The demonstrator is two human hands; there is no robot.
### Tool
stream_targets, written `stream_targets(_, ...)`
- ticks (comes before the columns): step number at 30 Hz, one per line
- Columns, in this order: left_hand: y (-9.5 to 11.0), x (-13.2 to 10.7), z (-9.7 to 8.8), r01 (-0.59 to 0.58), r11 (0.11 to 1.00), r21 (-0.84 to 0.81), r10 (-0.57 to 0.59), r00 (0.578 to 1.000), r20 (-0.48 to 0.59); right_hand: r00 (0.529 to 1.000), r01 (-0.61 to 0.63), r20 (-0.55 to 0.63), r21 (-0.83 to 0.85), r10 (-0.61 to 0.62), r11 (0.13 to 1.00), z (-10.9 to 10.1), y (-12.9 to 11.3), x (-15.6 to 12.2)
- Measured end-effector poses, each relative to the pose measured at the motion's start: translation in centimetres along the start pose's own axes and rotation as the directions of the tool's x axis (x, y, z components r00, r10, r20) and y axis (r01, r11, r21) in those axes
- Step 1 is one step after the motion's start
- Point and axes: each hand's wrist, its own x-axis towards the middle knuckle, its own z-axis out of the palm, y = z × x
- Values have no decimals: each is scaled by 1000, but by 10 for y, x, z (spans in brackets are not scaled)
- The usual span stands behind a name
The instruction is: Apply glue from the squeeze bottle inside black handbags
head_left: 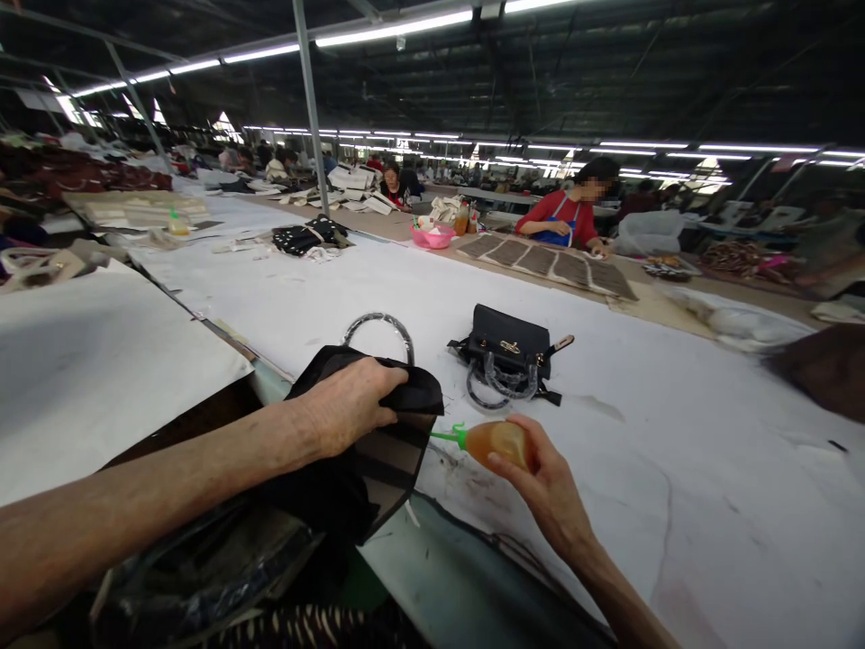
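Observation:
My left hand [361,401] is closed on the upper edge of a black handbag [324,487], whose brownish inner side faces right. A ring-shaped handle [385,317] in clear plastic wrap rises behind it. In my right hand [541,478] lies a squeeze bottle [496,443] of amber liquid, gripped on its side. Its green nozzle points left, and the tip is at the bag's right edge; whether it touches cannot be made out. Farther back on the white table [608,505], a finished-looking black handbag [510,338] rests with gold hardware and wrapped handles.
A dark folded bundle [309,236] lies at the table's far left. Across the table, a person in red [560,216] works behind grey-brown panels [541,261], near a pink basin [432,236]. A metal post [312,117] stands at the back. Another white surface [87,370] adjoins on the left.

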Motion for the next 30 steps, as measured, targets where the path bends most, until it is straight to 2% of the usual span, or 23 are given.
stream_targets(5,-2,-11,9,41,999,-27,-41,999,-18,999,-44,-2,67,44,997,4,8,1)
stream_targets(14,-6,-21,17,9,989,-145,-20,997,-70,992,-129,20,144,127,981,7,4,-6)
stream_targets(19,-8,-25,22,5,984,-179,-20,997,-81,990,-138,38,179,134,974,7,-1,-8)
stream_targets(24,-8,-30,28,5,978,-210,-29,993,-112,992,-124,-6,184,127,975,10,0,-2)
stream_targets(30,-2,-36,24,42,970,-238,-57,997,-59,991,-136,29,178,133,975,9,-1,-5)
